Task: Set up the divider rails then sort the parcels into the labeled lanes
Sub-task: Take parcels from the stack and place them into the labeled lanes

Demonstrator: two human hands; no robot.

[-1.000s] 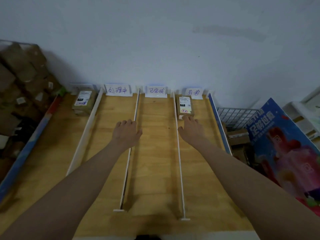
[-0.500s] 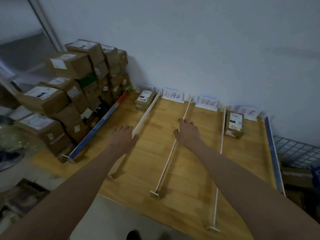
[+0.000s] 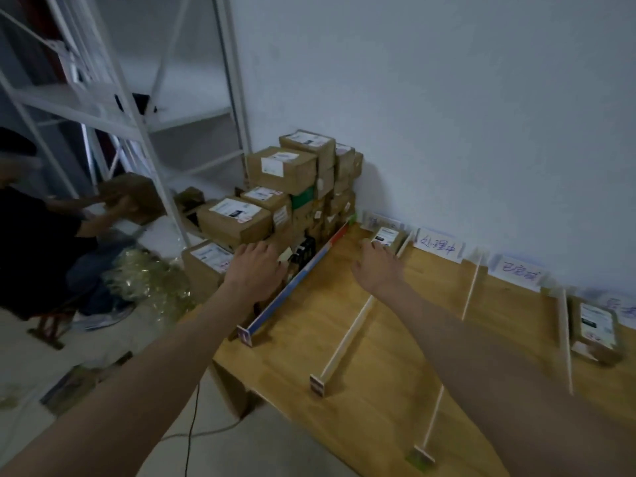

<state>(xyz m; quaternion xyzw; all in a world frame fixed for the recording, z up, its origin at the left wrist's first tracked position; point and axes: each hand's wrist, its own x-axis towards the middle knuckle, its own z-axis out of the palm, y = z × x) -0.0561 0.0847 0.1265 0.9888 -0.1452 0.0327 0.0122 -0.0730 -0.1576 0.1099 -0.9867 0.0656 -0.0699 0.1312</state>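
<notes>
A wooden table [image 3: 378, 383] carries several divider rails: a blue-sided one [image 3: 296, 284] on its left edge and thin white rails [image 3: 347, 339] further right. Handwritten lane labels [image 3: 438, 247] stand along the wall. One parcel [image 3: 387, 237] lies in the far-left lane, another parcel [image 3: 597, 327] in the right lane. A stack of brown parcels [image 3: 275, 187] rises left of the table. My left hand [image 3: 253, 270] hovers open over the stack's near edge. My right hand [image 3: 377, 266] reaches open over the left lane, fingertips close to the parcel there.
A white metal shelving frame [image 3: 144, 108] stands at the left. Another person in dark clothes [image 3: 44, 235] crouches there holding a box [image 3: 132, 194]. Crinkled gold wrap [image 3: 148, 284] and a cable [image 3: 192, 425] lie on the floor.
My view has swung left, bringing the parcel stack and shelving into sight. Both hands have moved left: the left one off the table over the stack, the right one toward the far-left lane.
</notes>
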